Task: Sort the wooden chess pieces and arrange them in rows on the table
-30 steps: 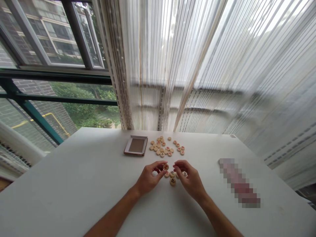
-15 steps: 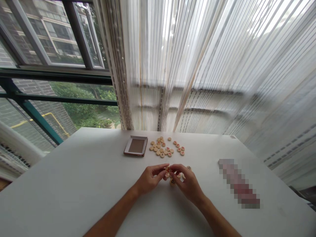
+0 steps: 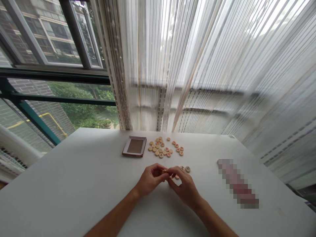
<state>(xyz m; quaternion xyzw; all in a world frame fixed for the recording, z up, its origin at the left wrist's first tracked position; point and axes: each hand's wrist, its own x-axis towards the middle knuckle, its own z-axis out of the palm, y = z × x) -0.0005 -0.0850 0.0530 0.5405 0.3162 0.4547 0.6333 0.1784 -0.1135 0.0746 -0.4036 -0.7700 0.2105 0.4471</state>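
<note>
My left hand and my right hand meet at the middle of the white table, fingers curled and fingertips touching over a small round wooden piece. Each hand pinches at small round pieces there; most of them are hidden under the fingers. Two more round pieces lie just beyond my right hand. Farther back a loose cluster of several round pieces with red or dark characters lies flat.
A shallow brown box lies left of the cluster. A blurred-out long object rests on the right side of the table. Striped sheer curtains hang behind the table; a window is at the left.
My hands have come together from a small gap until the fingertips touch. The pieces near them are now mostly covered, and two lie uncovered beyond my right hand.
</note>
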